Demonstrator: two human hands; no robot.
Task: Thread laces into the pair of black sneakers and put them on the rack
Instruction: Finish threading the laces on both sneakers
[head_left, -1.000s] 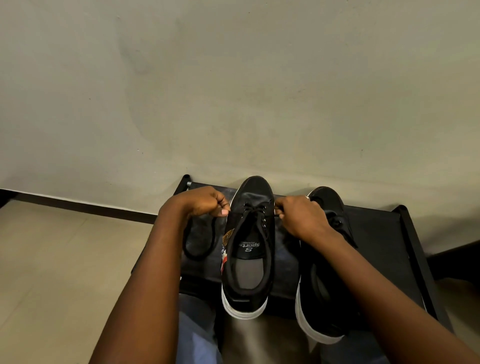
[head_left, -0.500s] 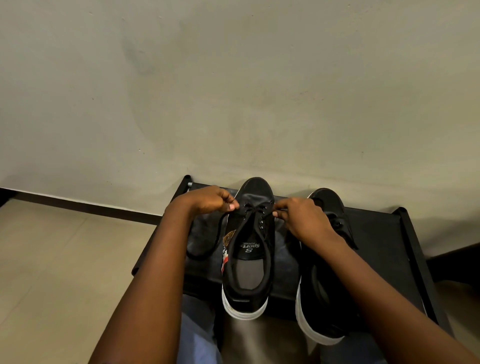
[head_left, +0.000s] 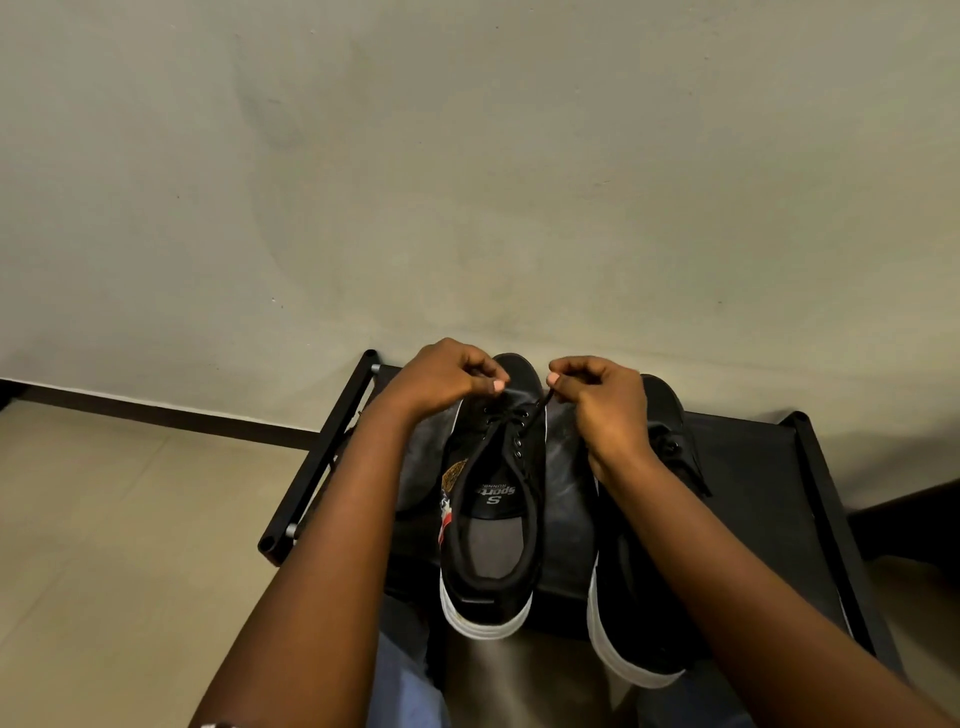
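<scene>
Two black sneakers with white soles stand on the black rack (head_left: 748, 467), toes toward the wall. The left sneaker (head_left: 493, 519) has a black lace (head_left: 535, 415) crossing its front eyelets. My left hand (head_left: 447, 382) hovers over the toe's left side, fingers curled, pinching one lace end. My right hand (head_left: 597, 400) is at the toe's right side and pinches the other end, which runs taut down to an eyelet. The right sneaker (head_left: 639, 597) is partly hidden under my right forearm; its lacing is hard to make out.
The rack stands against a plain pale wall (head_left: 467, 182) with a dark skirting strip (head_left: 156, 413). Beige tiled floor (head_left: 130, 545) lies to the left. My knees in blue trousers (head_left: 405, 691) are at the rack's near edge.
Both hands rose from beside the eyelets to above the toe of the left sneaker, drawing the lace ends up and forward. The loose lace loop at the left is no longer visible.
</scene>
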